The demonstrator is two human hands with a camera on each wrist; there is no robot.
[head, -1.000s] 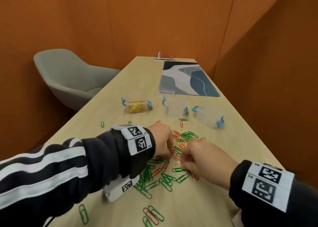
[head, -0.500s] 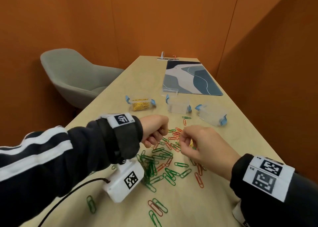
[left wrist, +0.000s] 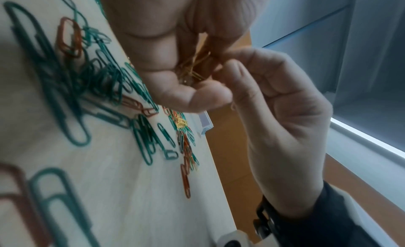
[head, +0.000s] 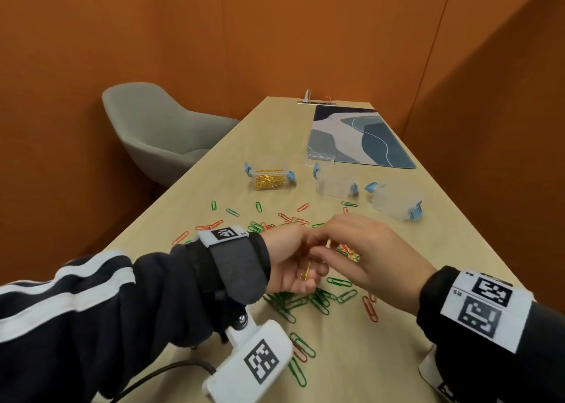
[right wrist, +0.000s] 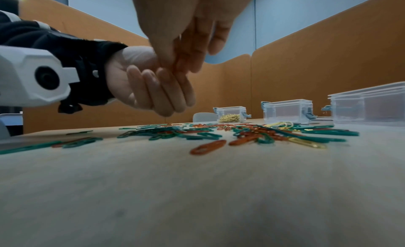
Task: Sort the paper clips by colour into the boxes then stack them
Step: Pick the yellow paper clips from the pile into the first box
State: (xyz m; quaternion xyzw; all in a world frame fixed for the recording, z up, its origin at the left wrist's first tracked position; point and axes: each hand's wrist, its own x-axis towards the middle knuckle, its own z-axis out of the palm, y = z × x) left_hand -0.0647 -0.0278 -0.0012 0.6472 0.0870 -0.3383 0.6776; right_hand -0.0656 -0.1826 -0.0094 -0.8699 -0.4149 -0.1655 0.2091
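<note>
My left hand (head: 295,269) is cupped palm up above the pile and holds a small bunch of gold paper clips (head: 305,272), which also show in its palm (left wrist: 195,67). My right hand (head: 360,249) reaches over it. The right thumb and fingertips (left wrist: 236,68) pinch at the gold clips in that palm. Green and red paper clips (head: 305,303) lie mixed on the table under both hands, with a few gold ones (head: 351,253) among them. Behind stand three clear boxes: one with gold clips (head: 270,178), an empty one (head: 334,185) and a third (head: 397,202) on the right.
A loose clear lid (head: 321,158) lies by a blue-grey patterned mat (head: 357,139) further back. A grey chair (head: 159,127) stands left of the table. Stray clips (head: 298,363) are scattered towards the near edge. Orange walls close in on the right and behind.
Both hands have come up off the pile. The left hand turned from knuckles up to palm up, and the right hand moved left over it with its fingertips in the palm.
</note>
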